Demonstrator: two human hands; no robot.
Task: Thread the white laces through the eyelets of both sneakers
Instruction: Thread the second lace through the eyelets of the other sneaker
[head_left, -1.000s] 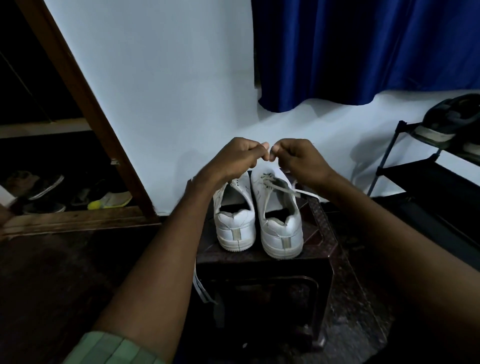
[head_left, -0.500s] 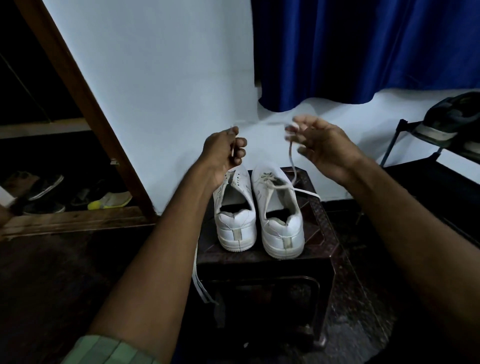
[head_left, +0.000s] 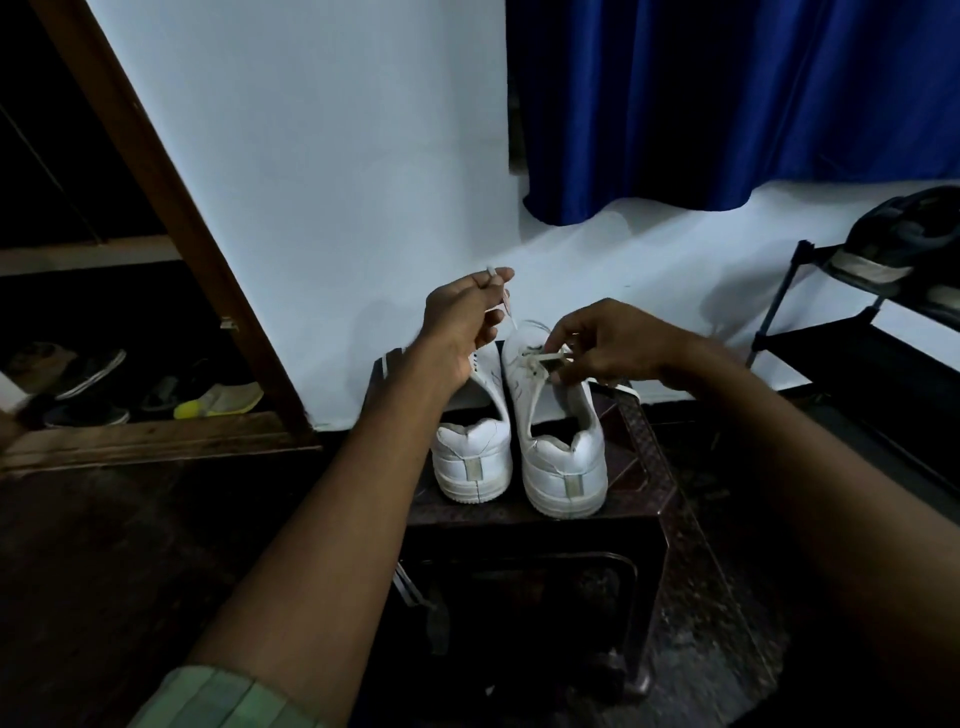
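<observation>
While both hands pinch the white lace (head_left: 540, 358), left hand (head_left: 460, 317) lifts one end above the sneakers (head_left: 558, 447), right hand (head_left: 605, 343) at the eyelets.

Smooth white leather-look sneakers (head_left: 563, 457)

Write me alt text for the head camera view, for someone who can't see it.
A person's left hand pinches a white lace end raised above two white sneakers, while the right hand pinches the lace at the right sneaker's eyelets. The sneakers stand heel-toward-camera on a dark stool, before a white wall and blue curtain.
</observation>
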